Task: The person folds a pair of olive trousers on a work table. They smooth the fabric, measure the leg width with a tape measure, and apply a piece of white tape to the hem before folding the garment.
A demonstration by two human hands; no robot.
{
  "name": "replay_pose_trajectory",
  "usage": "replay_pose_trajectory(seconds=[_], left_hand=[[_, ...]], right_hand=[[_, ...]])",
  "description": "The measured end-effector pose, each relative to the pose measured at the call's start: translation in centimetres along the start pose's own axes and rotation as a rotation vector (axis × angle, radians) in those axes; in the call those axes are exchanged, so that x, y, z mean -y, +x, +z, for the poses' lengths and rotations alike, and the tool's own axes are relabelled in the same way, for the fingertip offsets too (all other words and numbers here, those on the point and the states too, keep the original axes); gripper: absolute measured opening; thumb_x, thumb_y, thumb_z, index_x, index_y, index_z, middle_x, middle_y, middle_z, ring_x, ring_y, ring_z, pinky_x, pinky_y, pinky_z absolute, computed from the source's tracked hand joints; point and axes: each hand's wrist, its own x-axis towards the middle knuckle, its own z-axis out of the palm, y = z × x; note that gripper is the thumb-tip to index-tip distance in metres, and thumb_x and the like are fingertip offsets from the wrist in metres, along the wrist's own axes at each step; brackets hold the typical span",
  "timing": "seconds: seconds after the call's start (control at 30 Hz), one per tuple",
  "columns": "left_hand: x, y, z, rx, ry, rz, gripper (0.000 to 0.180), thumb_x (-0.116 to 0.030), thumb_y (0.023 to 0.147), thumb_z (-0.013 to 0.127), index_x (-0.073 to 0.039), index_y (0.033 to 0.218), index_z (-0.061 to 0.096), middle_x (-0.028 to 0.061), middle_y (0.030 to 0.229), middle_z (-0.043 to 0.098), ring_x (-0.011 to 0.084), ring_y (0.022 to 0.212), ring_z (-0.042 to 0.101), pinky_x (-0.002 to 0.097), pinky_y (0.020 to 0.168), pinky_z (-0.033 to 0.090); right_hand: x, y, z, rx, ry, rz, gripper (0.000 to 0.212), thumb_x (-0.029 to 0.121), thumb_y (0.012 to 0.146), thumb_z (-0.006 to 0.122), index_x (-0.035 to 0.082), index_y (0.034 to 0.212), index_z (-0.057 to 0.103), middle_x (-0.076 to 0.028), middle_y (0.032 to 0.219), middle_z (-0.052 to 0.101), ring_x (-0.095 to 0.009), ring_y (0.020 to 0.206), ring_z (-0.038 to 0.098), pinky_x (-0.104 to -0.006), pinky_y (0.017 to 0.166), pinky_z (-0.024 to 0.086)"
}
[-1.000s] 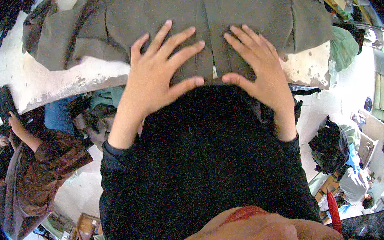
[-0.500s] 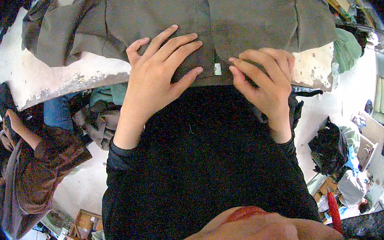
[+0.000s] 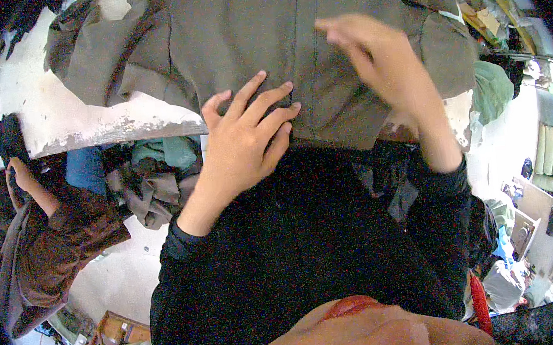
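A large grey-brown garment (image 3: 232, 38) lies spread over the table, with a long seam or front edge running down its middle. My left hand (image 3: 245, 132) rests on it, left of that seam, fingers spread and palm down. To the right and farther up, my right hand (image 3: 378, 58) is over the cloth with its fingers stretched out side by side, pointing left. Its fingertips are just right of the seam, slightly blurred; whether they touch the cloth I cannot tell. The garment's near edge hangs at the table edge by my body.
The white table (image 3: 115, 129) has worn, chipped paint along its near edge. At the left a person in a brown top (image 3: 76, 255) handles dark cloth. Green cloth (image 3: 494, 91) lies at the table's right end. A wooden box (image 3: 123, 334) stands at lower left.
My right hand has moved up and away from the near edge, its fingers straightening. The garment's right part has shifted nearer, and a small white tag at the seam no longer shows.
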Motion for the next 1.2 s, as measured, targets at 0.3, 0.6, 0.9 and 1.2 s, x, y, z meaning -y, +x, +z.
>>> replay_pose_trajectory(seconds=[0.3,0.6,0.9,1.2], left_hand=[[-0.7,0.1,1.4,-0.16,-0.11,-0.144,0.012,-0.026,0.08,0.079,-0.02,0.086,0.071,-0.0064,0.128,0.065,0.0229,0.128,0.052,0.0442,0.098,0.031],[0.5,0.8,0.4,-0.069,-0.145,-0.106,0.014,-0.03,0.077,0.079,-0.021,0.087,0.074,-0.0111,0.134,0.063,0.0227,0.119,0.053,0.039,0.092,0.036],[1.3,0.7,1.2,-0.112,-0.19,-0.014,0.013,-0.033,0.078,0.077,-0.022,0.083,0.072,-0.0139,0.118,0.067,0.021,0.12,0.053,0.0403,0.09,0.035],[2.6,0.1,-0.3,0.015,-0.183,0.178,0.018,-0.029,0.075,0.079,-0.025,0.091,0.074,-0.0139,0.117,0.07,0.0252,0.13,0.051,0.0451,0.095,0.036]], right_hand=[[-11.5,9.0,3.8,-0.076,0.032,-0.103,0.032,0.015,0.096,0.059,0.003,0.126,0.065,-0.015,0.126,0.063,-0.033,0.118,0.055,-0.0388,0.102,0.043],[-7.7,7.5,1.5,-0.065,-0.091,-0.128,0.033,0.02,0.098,0.058,0.007,0.128,0.063,-0.018,0.132,0.06,-0.033,0.122,0.053,-0.0426,0.103,0.041],[3.1,-4.2,1.7,0.165,-0.012,-0.293,0.032,0.031,0.079,0.077,0.018,0.107,0.071,-0.002,0.109,0.064,-0.027,0.102,0.061,-0.04,0.086,0.052],[2.3,-5.6,2.1,0.165,0.028,-0.299,0.033,0.03,0.078,0.076,0.022,0.11,0.072,0.001,0.111,0.064,-0.024,0.106,0.06,-0.0388,0.088,0.051]])
